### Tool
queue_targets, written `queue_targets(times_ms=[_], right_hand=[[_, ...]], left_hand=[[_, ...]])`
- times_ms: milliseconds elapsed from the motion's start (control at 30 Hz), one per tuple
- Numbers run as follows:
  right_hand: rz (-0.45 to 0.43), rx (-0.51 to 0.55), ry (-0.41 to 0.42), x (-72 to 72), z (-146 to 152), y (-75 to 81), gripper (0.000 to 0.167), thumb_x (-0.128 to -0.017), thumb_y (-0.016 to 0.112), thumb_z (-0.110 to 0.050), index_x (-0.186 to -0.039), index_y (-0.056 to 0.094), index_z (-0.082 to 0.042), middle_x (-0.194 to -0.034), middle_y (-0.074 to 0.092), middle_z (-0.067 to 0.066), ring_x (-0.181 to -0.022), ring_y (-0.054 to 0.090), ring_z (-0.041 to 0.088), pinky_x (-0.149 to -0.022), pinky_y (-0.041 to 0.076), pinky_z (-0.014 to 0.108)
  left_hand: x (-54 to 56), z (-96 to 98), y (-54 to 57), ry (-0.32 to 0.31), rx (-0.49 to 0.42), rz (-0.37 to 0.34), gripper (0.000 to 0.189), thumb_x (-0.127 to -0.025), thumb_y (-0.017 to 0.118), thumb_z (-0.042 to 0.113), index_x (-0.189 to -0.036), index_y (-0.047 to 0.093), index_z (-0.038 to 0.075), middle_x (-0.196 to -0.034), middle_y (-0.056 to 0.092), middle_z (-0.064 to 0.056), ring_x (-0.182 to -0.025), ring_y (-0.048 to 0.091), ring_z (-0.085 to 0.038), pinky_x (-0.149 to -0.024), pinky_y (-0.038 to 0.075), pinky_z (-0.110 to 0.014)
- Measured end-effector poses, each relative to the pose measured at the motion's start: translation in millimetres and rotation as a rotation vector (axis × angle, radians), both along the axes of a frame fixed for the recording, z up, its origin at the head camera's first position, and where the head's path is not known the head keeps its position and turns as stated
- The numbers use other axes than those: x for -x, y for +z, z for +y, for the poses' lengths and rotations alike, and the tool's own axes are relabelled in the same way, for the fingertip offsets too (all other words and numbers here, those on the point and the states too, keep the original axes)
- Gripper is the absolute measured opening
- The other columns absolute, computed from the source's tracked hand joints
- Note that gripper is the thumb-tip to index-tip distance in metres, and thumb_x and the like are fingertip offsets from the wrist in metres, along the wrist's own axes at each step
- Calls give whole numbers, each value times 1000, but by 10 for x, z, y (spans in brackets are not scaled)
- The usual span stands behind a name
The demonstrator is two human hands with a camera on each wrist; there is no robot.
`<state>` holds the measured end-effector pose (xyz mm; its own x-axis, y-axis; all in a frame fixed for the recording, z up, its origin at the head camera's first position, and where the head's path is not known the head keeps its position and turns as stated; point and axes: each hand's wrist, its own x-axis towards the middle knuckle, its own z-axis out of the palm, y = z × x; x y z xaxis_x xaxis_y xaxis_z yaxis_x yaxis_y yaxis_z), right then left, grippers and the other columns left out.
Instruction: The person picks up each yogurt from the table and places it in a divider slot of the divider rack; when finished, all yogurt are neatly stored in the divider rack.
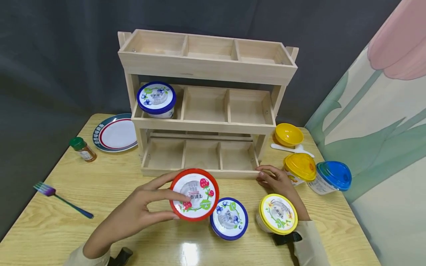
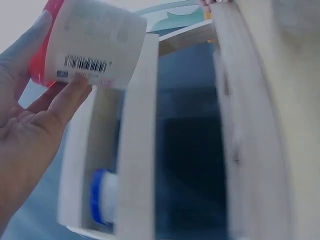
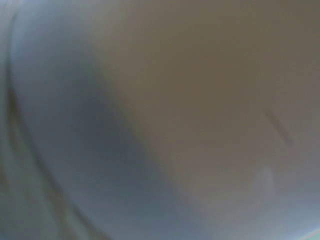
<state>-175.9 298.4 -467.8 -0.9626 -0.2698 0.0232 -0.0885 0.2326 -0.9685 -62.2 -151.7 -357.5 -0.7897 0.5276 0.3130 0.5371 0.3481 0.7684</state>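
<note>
My left hand (image 1: 146, 205) grips a red-lidded tub (image 1: 194, 195) with strawberry pictures, thumb and fingers at its rim. In the left wrist view its white side shows a barcode. It is in front of a three-tier wooden rack (image 1: 208, 70). My right hand (image 1: 277, 181) holds the rack's lower right front corner, fingers bent at the edge. A blue-lidded tub (image 1: 229, 218) stands on the table between my arms. Over my right forearm in the head view overlaps a yellow-lidded tub (image 1: 279, 214). Another blue-lidded tub (image 1: 156, 98) sits in the middle tier's left compartment.
At left are a plate (image 1: 118, 133), a green-capped spice jar (image 1: 83, 149) and a fork (image 1: 63, 199). Right of the rack are a yellow bowl (image 1: 288, 134), a white spoon (image 1: 293, 149), a yellow-lidded container (image 1: 300, 167) and a blue-lidded container (image 1: 334, 177). The right wrist view is blurred.
</note>
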Motion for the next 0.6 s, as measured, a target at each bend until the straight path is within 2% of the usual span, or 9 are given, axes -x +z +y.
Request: queue_targets(times_ms=[133, 267, 433, 600], right_hand=[[17, -8, 15, -11, 17, -19, 29, -113, 57, -4, -135, 61, 16, -115, 73, 11, -101, 74, 13, -90, 62, 27], [16, -19, 22, -9, 10, -23, 31, -113, 56, -4, -136, 60, 16, -115, 71, 21, -101, 74, 14, -90, 62, 28], [22, -6, 20, -10, 22, -4, 30, -113, 56, -3, -134, 60, 17, -114, 72, 18, -100, 74, 12, -89, 62, 27], [20, 10, 28, -10, 28, -9, 30, -113, 56, -3, -134, 59, 18, -115, 73, 8, -101, 75, 13, -89, 62, 27]], left_hand=[[129, 72, 163, -41, -4, 105, 49, -87, 91, 7, -129, 81, 31, -168, 47, -9, -139, 58, -37, -101, 59, -37], [280, 113, 290, -87, -23, 170, 54, -85, 90, -1, -130, 80, 25, -170, 43, -10, -141, 56, -37, -100, 60, -35], [558, 188, 412, -113, -78, 274, 52, -83, 90, -6, -128, 80, 18, -171, 42, -14, -141, 56, -36, -102, 58, -30], [824, 255, 466, -54, -100, 355, 48, -81, 92, -8, -124, 82, 11, -168, 44, -20, -141, 57, -39, -104, 54, -23]])
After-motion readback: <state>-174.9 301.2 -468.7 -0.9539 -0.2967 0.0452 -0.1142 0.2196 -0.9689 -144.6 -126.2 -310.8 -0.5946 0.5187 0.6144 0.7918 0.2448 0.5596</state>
